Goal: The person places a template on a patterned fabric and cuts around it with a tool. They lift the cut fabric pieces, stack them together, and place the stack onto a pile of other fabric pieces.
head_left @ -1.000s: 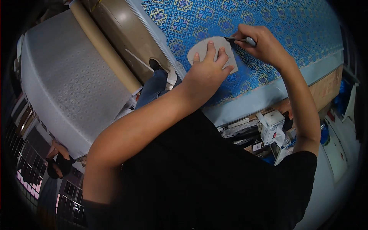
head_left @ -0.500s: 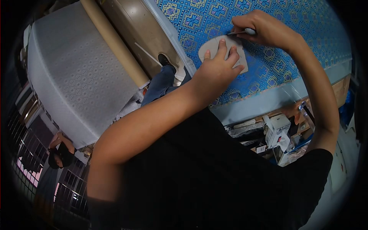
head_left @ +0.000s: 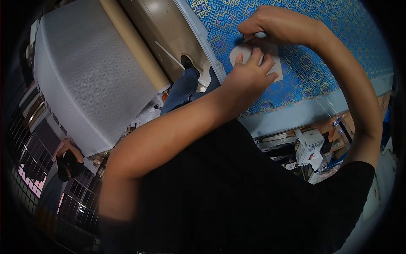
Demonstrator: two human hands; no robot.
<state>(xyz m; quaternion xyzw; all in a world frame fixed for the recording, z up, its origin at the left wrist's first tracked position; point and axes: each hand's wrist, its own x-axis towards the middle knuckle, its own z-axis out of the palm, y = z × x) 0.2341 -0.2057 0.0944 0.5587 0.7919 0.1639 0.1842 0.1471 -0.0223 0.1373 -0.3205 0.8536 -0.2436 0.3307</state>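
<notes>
Left arm reached up from lower left across the front of the body, elbow bent and out wide. Left hand lay palm down, fingers spread, fingertips on the pale template. Template sat flat on the blue patterned cloth, near the cloth's left edge, on the surface.

Right arm arched high around the right side, forearm coming back leftward, wrist bent. Right hand pinched a slim tool with a pale rounded end, just above the template's upper edge; tip dark, mostly hidden by the fingers. Hands were close but apart.

Containers: white box sat tilted among clutter below the surface's near edge, crumpled white material at its lower side. Box contents couldn't be made out. Flat dark and pale items were packed beside it, too jumbled to name.

Left side: grey patterned fabric spread wide, brown roll along its edge. Another person was at its far lower end, forearms raised.
</notes>
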